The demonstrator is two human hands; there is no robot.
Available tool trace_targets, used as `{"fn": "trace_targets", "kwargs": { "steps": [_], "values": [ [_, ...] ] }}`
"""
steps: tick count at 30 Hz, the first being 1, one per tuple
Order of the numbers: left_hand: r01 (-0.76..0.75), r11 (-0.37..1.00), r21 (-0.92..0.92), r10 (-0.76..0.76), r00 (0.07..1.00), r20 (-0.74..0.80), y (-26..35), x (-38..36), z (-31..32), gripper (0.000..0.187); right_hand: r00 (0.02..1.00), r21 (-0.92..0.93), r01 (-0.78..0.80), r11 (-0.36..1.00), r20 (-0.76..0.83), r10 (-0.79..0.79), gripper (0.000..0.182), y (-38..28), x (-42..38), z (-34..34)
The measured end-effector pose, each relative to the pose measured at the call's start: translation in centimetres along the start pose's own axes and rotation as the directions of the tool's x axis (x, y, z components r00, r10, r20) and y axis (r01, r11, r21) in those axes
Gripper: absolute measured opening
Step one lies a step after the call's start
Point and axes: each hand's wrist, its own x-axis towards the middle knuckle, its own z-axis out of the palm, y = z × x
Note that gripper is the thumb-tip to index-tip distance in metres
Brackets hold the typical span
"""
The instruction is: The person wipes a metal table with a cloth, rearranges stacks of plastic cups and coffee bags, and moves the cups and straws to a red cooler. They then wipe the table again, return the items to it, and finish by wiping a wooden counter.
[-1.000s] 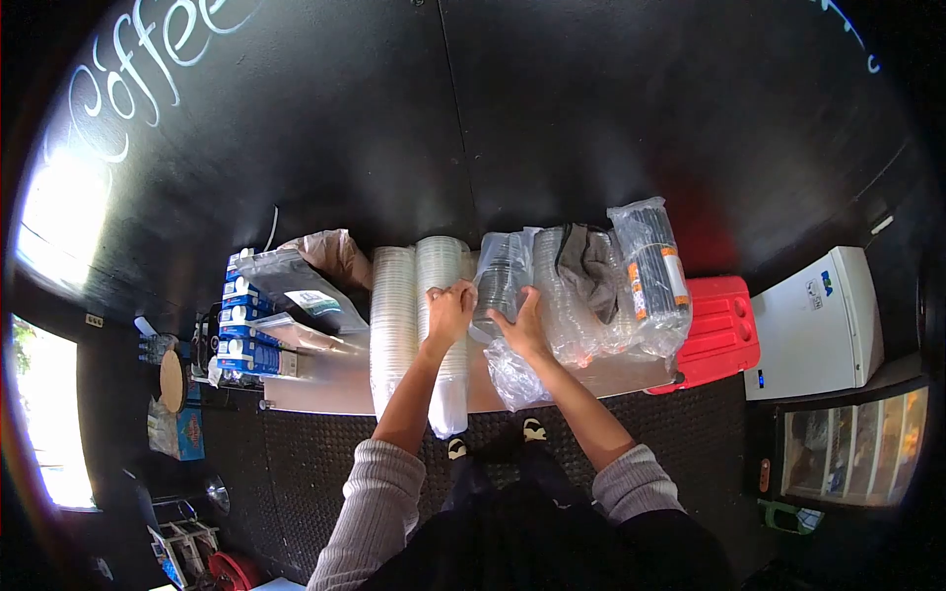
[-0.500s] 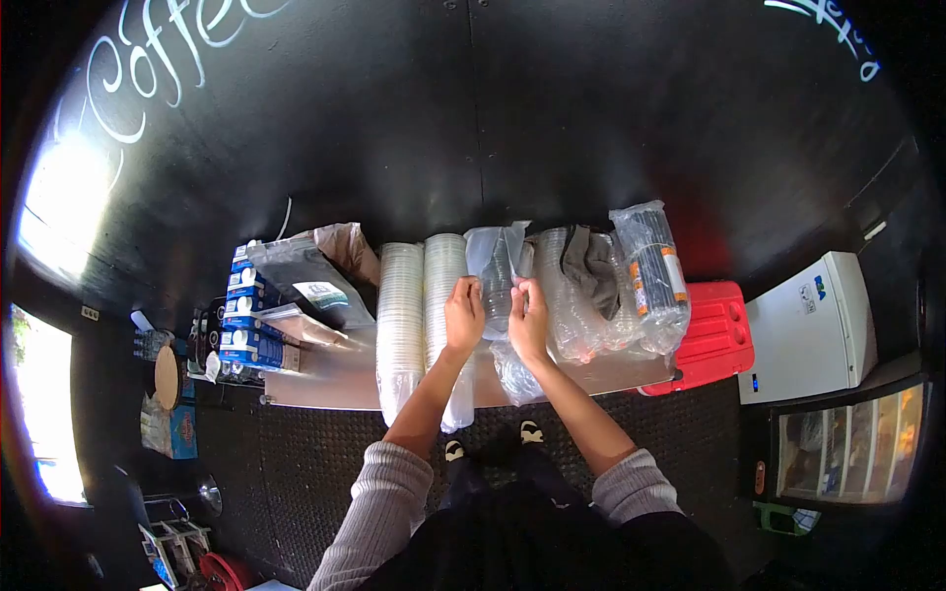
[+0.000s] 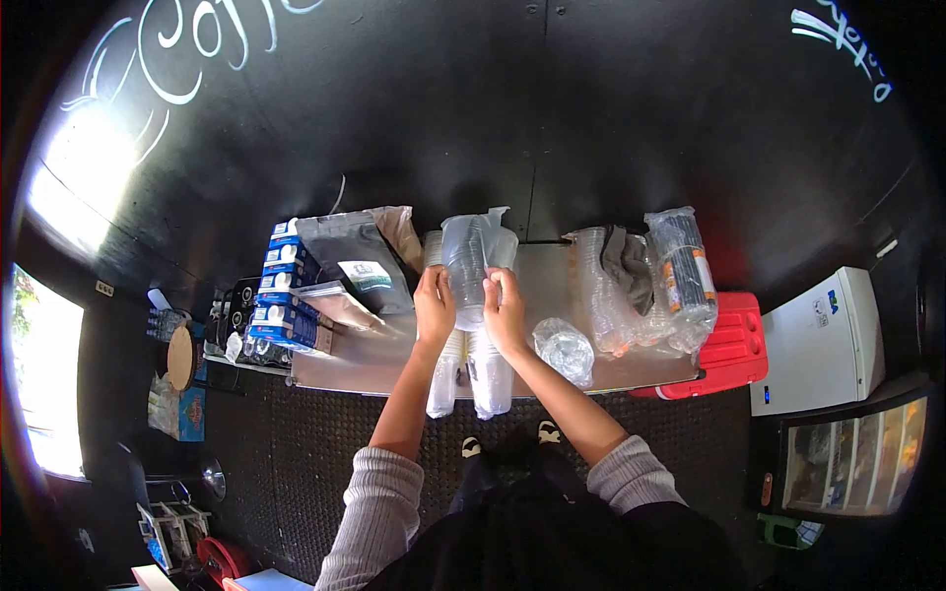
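Note:
In the head view, a clear plastic bag of stacked clear cups [image 3: 467, 251] is held up over the table. My left hand [image 3: 435, 307] pinches its left side, and my right hand [image 3: 504, 310] grips its right side with bent fingers. Beneath it, two long sleeves of stacked cups lie side by side: the left sleeve [image 3: 442, 379] and the right sleeve [image 3: 489, 377]. Their upper parts are partly hidden by the bag and my hands. To the right of my right hand sits a crumpled clear bag [image 3: 564, 353] with round plastic pieces inside.
Milk cartons [image 3: 284, 286] and a dark pouch [image 3: 360, 261] stand left on the metal table [image 3: 394, 369]. Farther right are a large bag of clear plasticware [image 3: 603, 295] and a pack of black straws [image 3: 688, 281]. Beyond are a red cooler [image 3: 734, 340] and a white freezer [image 3: 823, 345].
Both hands have carried the bag of cups leftward, from beside the two sleeves to above them. Table space right of the sleeves is now uncovered. The camera view has shifted slightly.

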Motion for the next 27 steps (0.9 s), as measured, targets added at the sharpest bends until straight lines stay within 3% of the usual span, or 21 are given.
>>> {"fn": "trace_targets", "kwargs": {
  "steps": [4, 6, 8, 9, 10, 11, 13, 20, 27],
  "values": [
    [-0.013, 0.998, 0.059, 0.013, 1.000, 0.001, -1.5, 0.4, -0.7, 0.009, 0.999, -0.020, 0.041, 0.999, 0.030, -0.040, 0.010, 0.4, 0.1, 1.2],
    [0.067, 0.997, 0.050, -0.067, 0.998, -0.004, -1.7, 0.5, -1.1, 0.009, 0.995, 0.000, 0.023, 1.000, 0.101, -0.023, 0.012, 0.0, -0.2, 1.0],
    [-0.003, 0.998, 0.059, 0.004, 1.000, -0.013, -1.5, 0.3, -1.4, 0.012, 0.978, -0.008, 0.092, 0.996, 0.187, -0.089, 0.020, -0.9, -0.5, 0.6],
    [0.098, 0.995, 0.030, -0.099, 0.995, 0.024, -0.1, 0.0, -2.0, 0.014, 0.973, -0.031, 0.089, 0.996, 0.216, -0.080, 0.031, -0.8, -1.0, 0.4],
    [0.197, 0.980, 0.005, -0.197, 0.978, 0.063, 0.6, -0.4, -2.3, 0.017, 0.973, -0.032, 0.089, 0.996, 0.216, -0.080, 0.031, -0.6, -1.4, 0.3],
    [0.197, 0.980, 0.004, -0.197, 0.978, 0.064, 0.9, -0.6, -2.5, 0.017, 0.972, -0.068, 0.088, 0.994, 0.224, -0.071, 0.035, -0.5, -1.9, 0.3],
    [0.153, 0.988, 0.011, -0.153, 0.984, 0.087, 1.0, -1.4, -2.8, 0.027, 0.971, -0.104, 0.085, 0.991, 0.231, -0.059, 0.039, -0.6, -2.4, 0.2],
    [0.104, 0.988, 0.111, -0.116, 0.988, 0.102, 0.9, -2.3, -3.0, 0.032, 0.960, -0.143, 0.108, 0.984, 0.273, -0.066, 0.045, -1.2, -2.7, -0.5],
    [-0.083, 0.978, 0.190, 0.086, 0.996, -0.005, 4.8, -2.9, -2.7, 0.038, 0.962, -0.161, 0.151, 0.975, 0.250, -0.108, 0.043, -1.8, -3.0, -5.8]
  ]
}}
